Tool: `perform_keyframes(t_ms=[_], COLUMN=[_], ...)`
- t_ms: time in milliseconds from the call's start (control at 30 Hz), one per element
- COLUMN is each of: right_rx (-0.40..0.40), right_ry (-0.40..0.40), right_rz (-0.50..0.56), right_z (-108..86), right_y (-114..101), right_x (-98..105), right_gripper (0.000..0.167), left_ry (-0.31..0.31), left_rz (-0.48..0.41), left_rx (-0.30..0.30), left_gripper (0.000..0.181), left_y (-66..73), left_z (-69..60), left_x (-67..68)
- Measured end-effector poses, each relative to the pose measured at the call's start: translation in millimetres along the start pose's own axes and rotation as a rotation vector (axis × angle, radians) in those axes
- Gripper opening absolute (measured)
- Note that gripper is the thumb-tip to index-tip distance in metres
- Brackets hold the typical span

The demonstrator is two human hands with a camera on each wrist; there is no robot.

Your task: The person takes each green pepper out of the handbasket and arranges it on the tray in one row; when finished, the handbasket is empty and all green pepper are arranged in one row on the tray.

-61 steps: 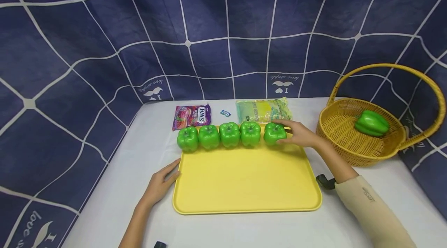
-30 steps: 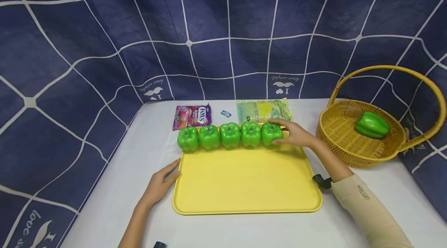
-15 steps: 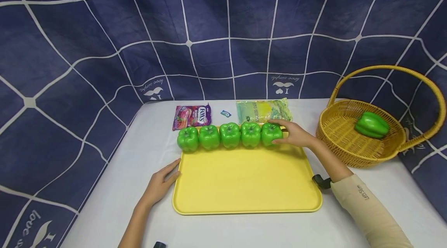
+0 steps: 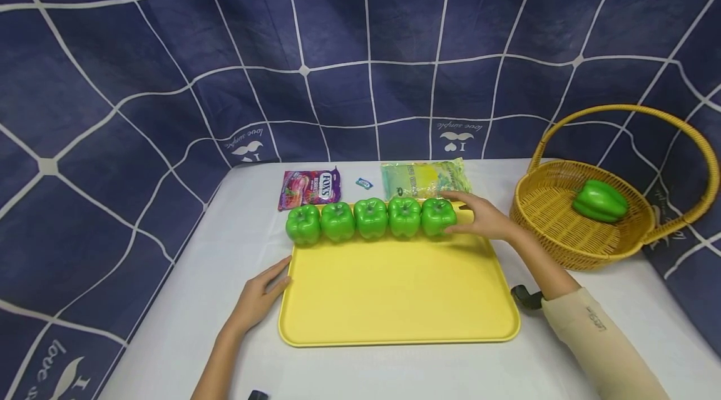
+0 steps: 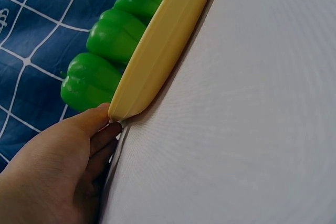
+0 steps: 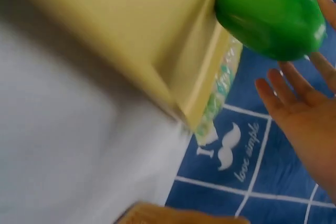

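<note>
A row of several green bell peppers (image 4: 371, 218) stands along the far edge of the yellow tray (image 4: 394, 300). Beside the rightmost pepper (image 4: 437, 216) is my right hand (image 4: 487, 220), fingers spread; the right wrist view shows the hand (image 6: 302, 103) next to that pepper (image 6: 270, 17) without gripping it. My left hand (image 4: 255, 303) rests at the tray's left edge, thumb and fingers extended against it. In the left wrist view, the hand (image 5: 58, 156) touches the tray's corner (image 5: 126, 106); some of its fingers are partly hidden.
A wicker basket (image 4: 554, 234) with a tall handle stands at the right, holding one green pepper (image 4: 599, 201). Behind the tray lie a purple candy bag (image 4: 309, 188), a small blue wrapper (image 4: 364, 183) and a green-yellow packet (image 4: 422, 178). A dark blue checked cloth (image 4: 338, 93) hangs behind.
My right hand slid the rightmost pepper left against its neighbour, then loosened and drew slightly right, away from it. My left hand has stayed at the tray's edge.
</note>
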State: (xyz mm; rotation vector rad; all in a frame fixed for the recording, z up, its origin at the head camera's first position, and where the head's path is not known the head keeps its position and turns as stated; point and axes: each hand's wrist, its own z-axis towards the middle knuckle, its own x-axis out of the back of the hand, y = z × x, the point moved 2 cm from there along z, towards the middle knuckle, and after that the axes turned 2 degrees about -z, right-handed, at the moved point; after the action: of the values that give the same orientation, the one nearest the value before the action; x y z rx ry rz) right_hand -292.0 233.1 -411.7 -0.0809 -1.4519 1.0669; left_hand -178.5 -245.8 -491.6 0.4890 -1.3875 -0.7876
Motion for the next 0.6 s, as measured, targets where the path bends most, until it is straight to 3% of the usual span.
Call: perform_keyframes(t_ms=[267, 400, 600], right_rx=[-0.086, -0.225, -0.411], right_ry=[0.189, 0.280, 0.349], right_rz=[-0.039, -0.139, -0.283], right_z=[-47.7, -76.8, -113.1], right_y=[9, 23, 49], right_x=[40, 66, 104], right_gripper=[0.073, 0.073, 0.080], left_ry=[-0.008, -0.008, -0.015], left_rz=[0.003, 0.001, 0.007], left_rx=[0.024, 0.036, 0.028], left_gripper=[0.048, 0.048, 0.048], left_y=[-1.0, -0.9, -0.8], left_z=[-1.1, -1.3, -0.2], left_x=[-0.1, 0.0, -0.1])
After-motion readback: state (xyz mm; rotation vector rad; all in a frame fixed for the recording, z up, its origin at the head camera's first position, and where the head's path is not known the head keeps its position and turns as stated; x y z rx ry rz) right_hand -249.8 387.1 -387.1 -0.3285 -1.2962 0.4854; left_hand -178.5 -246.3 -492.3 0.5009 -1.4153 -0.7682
